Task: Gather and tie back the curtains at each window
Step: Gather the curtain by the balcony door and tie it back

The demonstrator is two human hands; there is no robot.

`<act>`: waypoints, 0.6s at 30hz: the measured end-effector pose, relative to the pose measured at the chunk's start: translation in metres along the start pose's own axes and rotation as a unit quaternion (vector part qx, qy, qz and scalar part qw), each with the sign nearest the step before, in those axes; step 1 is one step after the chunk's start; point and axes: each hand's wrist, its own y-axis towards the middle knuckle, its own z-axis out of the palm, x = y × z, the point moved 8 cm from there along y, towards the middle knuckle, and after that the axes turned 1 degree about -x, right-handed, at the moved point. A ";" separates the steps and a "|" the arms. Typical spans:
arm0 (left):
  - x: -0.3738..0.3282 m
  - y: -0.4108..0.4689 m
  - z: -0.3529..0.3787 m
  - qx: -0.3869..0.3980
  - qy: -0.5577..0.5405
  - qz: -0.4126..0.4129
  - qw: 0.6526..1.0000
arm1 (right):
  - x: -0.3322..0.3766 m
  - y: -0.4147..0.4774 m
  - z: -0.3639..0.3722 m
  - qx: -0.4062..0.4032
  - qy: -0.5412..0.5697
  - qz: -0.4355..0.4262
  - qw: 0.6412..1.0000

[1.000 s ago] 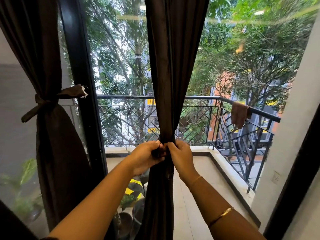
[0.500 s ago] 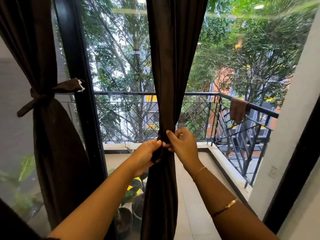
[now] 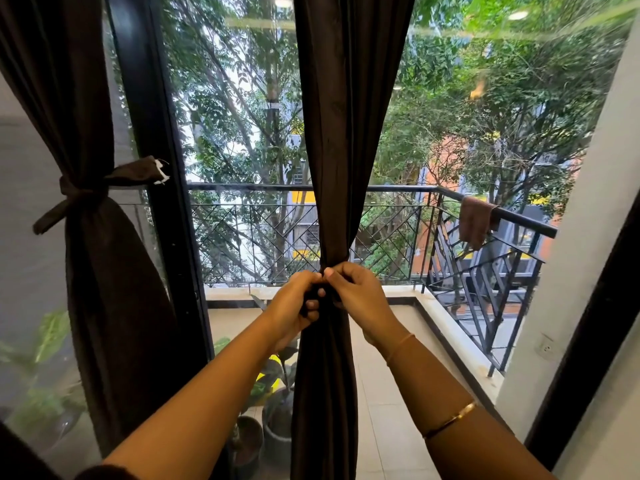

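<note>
A dark brown curtain [image 3: 346, 116] hangs in the middle of the window, gathered to a narrow waist at mid-height. Both hands meet at that waist. My left hand [image 3: 294, 303] grips a dark tie-back strip [image 3: 313, 296] on the curtain's left side. My right hand [image 3: 360, 299] pinches the same strip from the right, thumb and fingers closed on it. Most of the strip is hidden by my fingers. A second brown curtain [image 3: 97, 271] at the left hangs bunched, with a knotted tie-back [image 3: 83, 195] around it.
A black window frame post [image 3: 162, 188] stands between the two curtains. Behind the glass lie a balcony with a black railing [image 3: 381, 188], a brown cloth [image 3: 476, 220] draped on it, and potted plants [image 3: 273, 410]. A white wall [image 3: 588, 237] is at the right.
Both hands have stayed at the curtain's waist and kept working the tie-back; the right hand rose slightly, then closed in tight against the left. The view tilted down a little.
</note>
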 end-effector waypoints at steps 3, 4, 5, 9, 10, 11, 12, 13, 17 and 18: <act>0.001 0.002 0.000 -0.008 0.015 -0.014 1.000 | 0.005 -0.004 0.002 0.000 -0.062 -0.068 0.996; 0.000 0.002 0.000 -0.016 0.034 -0.013 0.999 | 0.007 -0.006 0.002 -0.001 -0.078 -0.093 0.993; -0.001 0.002 -0.001 -0.027 0.061 -0.012 0.998 | 0.007 -0.007 0.003 -0.001 -0.099 -0.113 0.989; -0.001 0.005 -0.009 -0.072 0.145 -0.013 0.987 | 0.004 -0.006 0.003 0.011 -0.173 -0.144 0.974; -0.003 0.005 -0.011 -0.084 0.152 -0.004 0.985 | 0.004 -0.006 0.003 0.014 -0.186 -0.146 0.971; -0.006 0.005 -0.013 -0.096 0.163 0.007 0.982 | 0.005 -0.006 0.002 0.014 -0.202 -0.151 0.968; -0.009 0.006 -0.015 -0.105 0.181 0.017 0.978 | 0.006 -0.005 0.001 0.017 -0.215 -0.158 0.964; -0.012 0.006 -0.016 -0.112 0.201 0.025 0.973 | 0.008 -0.005 0.001 0.023 -0.225 -0.166 0.960; -0.022 0.009 -0.020 -0.122 0.235 0.022 0.964 | 0.010 -0.009 0.003 0.059 -0.216 -0.171 0.959; -0.022 0.008 -0.020 -0.117 0.224 0.013 0.967 | 0.009 -0.009 0.004 0.069 -0.204 -0.164 0.963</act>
